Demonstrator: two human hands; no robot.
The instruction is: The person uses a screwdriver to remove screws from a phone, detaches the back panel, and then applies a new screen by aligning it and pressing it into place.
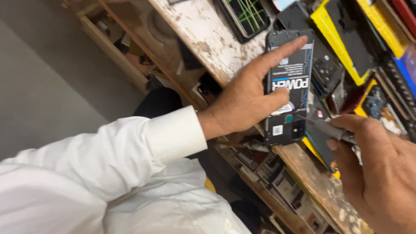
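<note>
Left hand (247, 97) comes in from the lower left of the frame on a white-sleeved arm, wrist straight, palm down. Its fingers are spread flat, not clenched: the index finger stretches across the top of the opened smartphone (288, 86), the thumb presses on the battery (291, 84), pinning the handset at the edge of the tabletop (203, 34). Right hand (381, 173) sits at the lower right, fingers curled and closed around a slim grey screwdriver (329, 128), whose tip points at the lower end of the handset, close to the camera corner; whether it touches, hard to say.

Progress, judging from this: the back cover is already off, battery and inner frame lie bare, so the opening is done. The battery still sits in place and the frame looks intact, so the inside work seems barely begun.

Around them: another phone with a cracked screen (247, 15) at the top centre, a yellow tray (323, 21) of dark parts at the upper right, cluttered shelves (277, 182) under the worn, paint-flecked bench.
</note>
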